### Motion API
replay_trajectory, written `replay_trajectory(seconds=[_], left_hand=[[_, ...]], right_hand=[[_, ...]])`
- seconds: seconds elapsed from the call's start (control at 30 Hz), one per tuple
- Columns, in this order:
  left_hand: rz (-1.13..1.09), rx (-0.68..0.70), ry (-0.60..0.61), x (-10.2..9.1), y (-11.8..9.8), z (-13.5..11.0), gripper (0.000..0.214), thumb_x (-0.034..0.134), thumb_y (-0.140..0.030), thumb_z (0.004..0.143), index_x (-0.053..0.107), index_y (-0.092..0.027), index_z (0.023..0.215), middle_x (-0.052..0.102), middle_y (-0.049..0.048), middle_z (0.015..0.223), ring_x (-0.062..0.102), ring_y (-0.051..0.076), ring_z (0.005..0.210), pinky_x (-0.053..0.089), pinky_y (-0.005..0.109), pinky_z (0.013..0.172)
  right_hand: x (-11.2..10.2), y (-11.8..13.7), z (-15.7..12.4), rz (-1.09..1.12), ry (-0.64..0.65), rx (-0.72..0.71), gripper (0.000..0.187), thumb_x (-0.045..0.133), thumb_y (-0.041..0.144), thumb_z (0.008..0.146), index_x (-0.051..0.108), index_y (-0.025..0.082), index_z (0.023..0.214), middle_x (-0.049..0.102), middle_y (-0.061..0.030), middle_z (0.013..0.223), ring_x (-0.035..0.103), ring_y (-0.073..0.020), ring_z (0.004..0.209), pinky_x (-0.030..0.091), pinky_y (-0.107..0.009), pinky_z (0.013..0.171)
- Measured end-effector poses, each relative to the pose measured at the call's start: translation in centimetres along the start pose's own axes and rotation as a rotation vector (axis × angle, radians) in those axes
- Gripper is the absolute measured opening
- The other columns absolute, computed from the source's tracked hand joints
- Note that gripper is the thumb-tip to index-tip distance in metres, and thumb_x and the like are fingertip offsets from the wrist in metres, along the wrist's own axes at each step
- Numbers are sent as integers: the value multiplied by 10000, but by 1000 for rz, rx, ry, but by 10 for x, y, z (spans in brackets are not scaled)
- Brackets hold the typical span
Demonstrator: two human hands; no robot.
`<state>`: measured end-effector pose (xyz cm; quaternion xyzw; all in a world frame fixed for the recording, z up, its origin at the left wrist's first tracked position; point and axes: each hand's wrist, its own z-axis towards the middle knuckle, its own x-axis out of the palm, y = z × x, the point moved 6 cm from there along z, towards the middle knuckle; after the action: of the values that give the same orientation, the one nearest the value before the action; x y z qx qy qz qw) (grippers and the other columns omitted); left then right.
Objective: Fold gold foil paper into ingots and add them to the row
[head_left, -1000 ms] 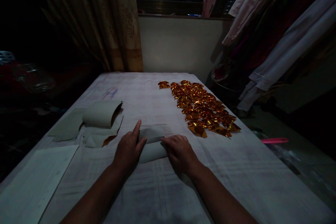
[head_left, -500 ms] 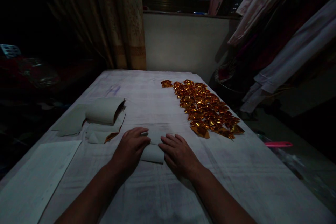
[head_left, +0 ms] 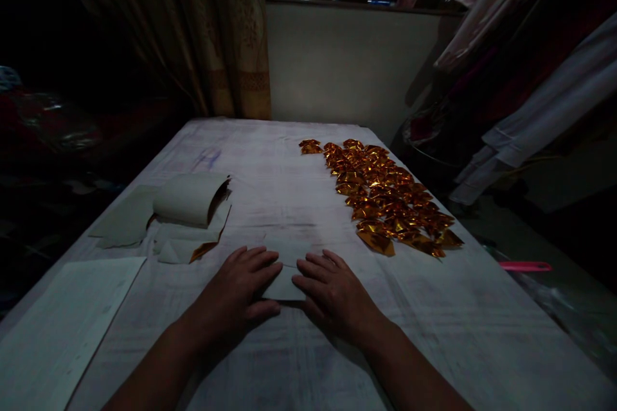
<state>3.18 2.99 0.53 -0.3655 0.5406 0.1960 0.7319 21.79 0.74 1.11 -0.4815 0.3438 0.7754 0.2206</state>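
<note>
A small pale folded sheet of paper lies flat on the white-covered table right in front of me. My left hand presses on its left part with fingers stretched out flat. Beside it, my right hand lies flat on the sheet's right part, fingers likewise extended. The fingertips of both hands nearly meet over the paper. Much of the sheet is hidden under my palms.
Several folded gold foil pieces are spread in rows at the right. A pile of pale paper sheets with gold backing lies at the left, a large flat sheet nearer me. A curtain and hanging clothes flank the table.
The curled paper has been pressed down flat. My left forefinger, raised a second ago, now lies flat, and both hands have drawn together over the sheet.
</note>
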Motion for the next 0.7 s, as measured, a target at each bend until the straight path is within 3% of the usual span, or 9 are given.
replay_trajectory(seconds=[0.07, 0.2, 0.3, 0.5, 0.7], left_hand=[[6, 8, -15, -2, -4, 0, 591, 759, -406, 837, 579, -299, 1389, 592, 88, 1438, 519, 316, 1340, 334, 557, 1155], [-47, 18, -79, -8, -6, 3, 307, 634, -258, 910, 703, -293, 1207, 700, 76, 1263, 634, 268, 1176, 445, 510, 1063], [-120, -12, -141, -14, -4, 7, 199, 610, -298, 926, 750, -276, 1066, 747, 66, 1117, 682, 252, 1041, 517, 460, 948], [-193, -119, -194, -17, -2, 15, 249, 543, -344, 968, 708, -231, 820, 736, 33, 886, 673, 207, 847, 511, 376, 804], [-136, -214, -212, -13, 1, 17, 191, 564, -342, 942, 668, -222, 835, 703, 26, 814, 643, 215, 791, 500, 368, 742]], right_hand=[[-3, -2, -1, 22, -27, 24, 255, 615, 210, 901, 698, 263, 1136, 693, -83, 1279, 592, -265, 1237, 377, -505, 1113], [-8, -10, -4, 75, -84, 86, 219, 579, 196, 926, 734, 284, 1053, 722, -61, 1231, 622, -243, 1214, 380, -494, 1109], [-6, -17, -5, 113, -86, 136, 213, 587, 191, 916, 751, 298, 1002, 737, -44, 1200, 622, -247, 1215, 391, -492, 1086], [-3, -25, -1, 195, -259, 243, 158, 600, 208, 897, 745, 271, 897, 772, -30, 1060, 657, -246, 1088, 444, -446, 963], [0, -27, 3, 160, -319, 349, 179, 587, 238, 913, 705, 256, 780, 749, -30, 943, 651, -220, 940, 432, -404, 869]])
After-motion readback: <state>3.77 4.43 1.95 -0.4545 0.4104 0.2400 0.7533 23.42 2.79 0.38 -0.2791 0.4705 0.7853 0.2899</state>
